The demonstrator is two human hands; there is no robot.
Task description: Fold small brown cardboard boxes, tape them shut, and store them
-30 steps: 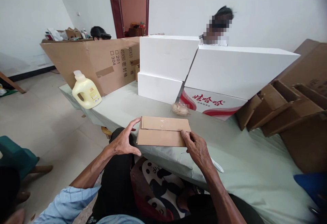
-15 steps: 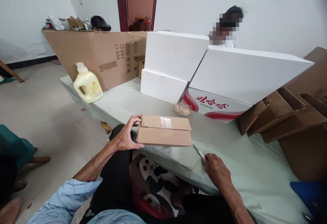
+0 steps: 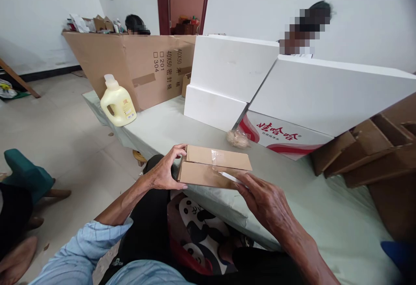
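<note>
My left hand grips the left end of a small brown cardboard box, thumb below and fingers above. The box is held level at the table's near edge. Its top flaps meet along a narrow gap, with clear tape across the middle. In my right hand is a slim, white-handled craft knife, fingers closed round the handle. The knife lies over the front flap, its tip pointing left near the tape. Whether the tip touches the cardboard, I cannot tell.
A green-covered table carries a yellow detergent bottle, a large carton, white boxes and a clear plastic bag. Brown cartons stand at right. Two people's heads show behind the boxes.
My right hand has lifted from the tabletop and moved left, bringing the craft knife over the box. My left hand keeps its grip. The view has shifted slightly.
</note>
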